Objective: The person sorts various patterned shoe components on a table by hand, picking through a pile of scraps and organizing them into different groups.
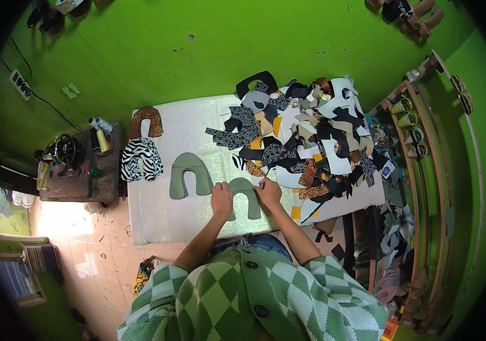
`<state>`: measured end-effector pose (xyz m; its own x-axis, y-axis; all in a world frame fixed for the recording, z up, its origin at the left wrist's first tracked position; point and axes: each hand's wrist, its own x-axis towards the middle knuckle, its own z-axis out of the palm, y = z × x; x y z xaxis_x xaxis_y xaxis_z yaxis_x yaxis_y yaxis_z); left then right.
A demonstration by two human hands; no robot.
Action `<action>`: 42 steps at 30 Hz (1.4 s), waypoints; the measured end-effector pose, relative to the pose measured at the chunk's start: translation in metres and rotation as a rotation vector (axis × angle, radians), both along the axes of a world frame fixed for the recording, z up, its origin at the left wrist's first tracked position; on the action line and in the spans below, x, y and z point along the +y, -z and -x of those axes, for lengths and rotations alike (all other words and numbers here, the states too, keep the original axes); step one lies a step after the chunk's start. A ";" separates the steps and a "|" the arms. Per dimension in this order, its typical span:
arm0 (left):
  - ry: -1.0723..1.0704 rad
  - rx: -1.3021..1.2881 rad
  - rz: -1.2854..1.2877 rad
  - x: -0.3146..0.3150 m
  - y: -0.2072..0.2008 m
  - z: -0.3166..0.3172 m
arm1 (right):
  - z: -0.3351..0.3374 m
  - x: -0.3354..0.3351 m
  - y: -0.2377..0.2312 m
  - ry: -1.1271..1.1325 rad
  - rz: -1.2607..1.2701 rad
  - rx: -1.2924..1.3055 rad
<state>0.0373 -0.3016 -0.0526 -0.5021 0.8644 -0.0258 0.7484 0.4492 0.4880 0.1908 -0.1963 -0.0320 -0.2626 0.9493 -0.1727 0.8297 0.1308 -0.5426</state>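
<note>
In front of me on the table lies an olive-green arch-shaped piece [242, 184] with a thin line across its upper part. My left hand [222, 199] rests flat on the left side of this piece, fingers stretched out. At the right side my right hand [268, 192] is closed, pinching a thin dark stick [264, 176] like a pen; its exact kind is too small to tell. Just to the left lies a stack of similar green arches [183, 163]. Farther left are zebra-print arches [142, 153] and, behind them, leopard-print arches [151, 116].
A big heap of cut scraps [300, 136] covers the right part of the white table [160, 216]. To the left stands a dark sewing-machine table [75, 184] with thread spools [102, 133]. A wooden shoe rack [419, 159] stands at the right, with more scraps [393, 227] on the floor.
</note>
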 end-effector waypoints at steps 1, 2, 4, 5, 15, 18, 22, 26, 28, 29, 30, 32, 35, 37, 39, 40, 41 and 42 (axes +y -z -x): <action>-0.013 -0.003 0.027 0.004 -0.001 -0.002 | 0.001 -0.001 0.008 0.012 -0.032 -0.040; -0.026 -0.007 0.043 0.004 0.001 -0.001 | 0.005 -0.004 0.010 0.046 -0.012 -0.057; -0.051 -0.015 0.074 0.003 0.004 0.001 | 0.012 -0.006 0.012 0.059 -0.026 -0.085; -0.063 -0.038 0.058 0.003 0.005 0.000 | 0.012 -0.007 0.014 0.070 -0.031 -0.104; -0.115 -0.209 0.011 0.003 0.011 0.007 | 0.020 -0.008 0.015 0.011 0.024 -0.169; -0.072 -0.333 -0.065 0.000 -0.002 0.014 | 0.011 -0.002 0.019 -0.024 0.048 -0.129; -0.099 -0.431 -0.155 -0.005 -0.024 0.032 | 0.008 0.010 0.016 -0.191 0.111 0.014; -0.066 -0.585 -0.157 -0.015 -0.043 0.083 | 0.027 0.031 -0.003 -0.242 0.658 0.497; -0.037 -0.617 -0.233 -0.027 -0.035 0.121 | 0.057 0.026 -0.023 -0.249 0.719 0.524; -0.024 -0.631 -0.271 -0.032 -0.031 0.138 | 0.074 0.022 -0.029 -0.254 0.750 0.538; -0.036 -0.625 -0.287 -0.034 -0.031 0.153 | 0.089 0.022 -0.032 -0.301 0.750 0.493; -0.057 -0.609 -0.327 -0.033 -0.035 0.178 | 0.114 0.015 -0.035 -0.270 0.847 0.606; -0.092 -0.596 -0.284 -0.034 -0.041 0.210 | 0.146 0.011 -0.036 -0.220 0.899 0.686; -0.105 -0.565 -0.299 -0.031 -0.038 0.225 | 0.166 0.011 -0.032 -0.186 0.889 0.719; -0.139 -0.518 -0.303 -0.036 -0.022 0.238 | 0.184 0.008 -0.022 -0.182 0.805 0.676; -0.153 -0.489 -0.300 -0.035 -0.015 0.240 | 0.191 0.007 -0.016 -0.166 0.761 0.673; -0.167 -0.462 -0.293 -0.033 -0.010 0.241 | 0.199 0.007 -0.004 -0.147 0.721 0.669; -0.192 -0.416 -0.228 -0.029 -0.010 0.237 | 0.200 0.007 0.008 -0.109 0.661 0.670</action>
